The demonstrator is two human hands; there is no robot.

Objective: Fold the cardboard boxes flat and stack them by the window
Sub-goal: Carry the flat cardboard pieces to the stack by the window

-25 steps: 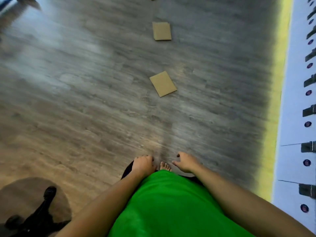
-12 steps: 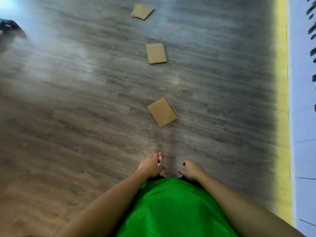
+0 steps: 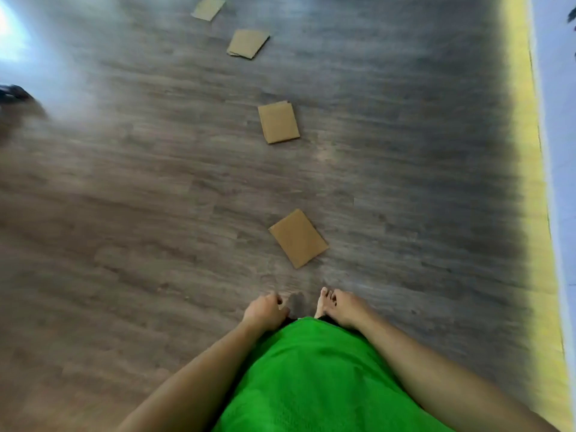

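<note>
since the earlier frames, more of the floor ahead has come into view: a line of four flattened cardboard pieces now shows where two, then three, were seen, and the nearest sits lower in the picture, closer to the feet. left to right: a dark blurred object (image 3: 12, 93) at the left edge, too smeared to identify; the left hand (image 3: 265, 311), fingers loosely curled and holding nothing; a bare foot (image 3: 322, 302) between the hands; the right hand (image 3: 346, 307), also loosely curled and holding nothing; a yellow strip (image 3: 526, 151) bordering a pale surface at the far right. the task's things lie on the wooden floor (image 3: 124, 213) in a line running away from the person: the nearest flat box (image 3: 298, 238) just ahead of the foot, a second flat box (image 3: 278, 122) beyond it, a third flat box (image 3: 247, 43) and a fourth flat box (image 3: 208, 8) near the top edge, all well apart. none is stacked, and no window can be identified, though a bright glare falls at the upper left.

likely risks, as judgement: a bare foot could land on the nearest piece, which may slide on the smooth boards; thin flat card lying flush with the floor offers little edge for fingertips, so a pick-up may fumble; carrying several loose pieces at once could let them fan out and drop; motion blur suggests quick walking, which raises the chance of both
</note>
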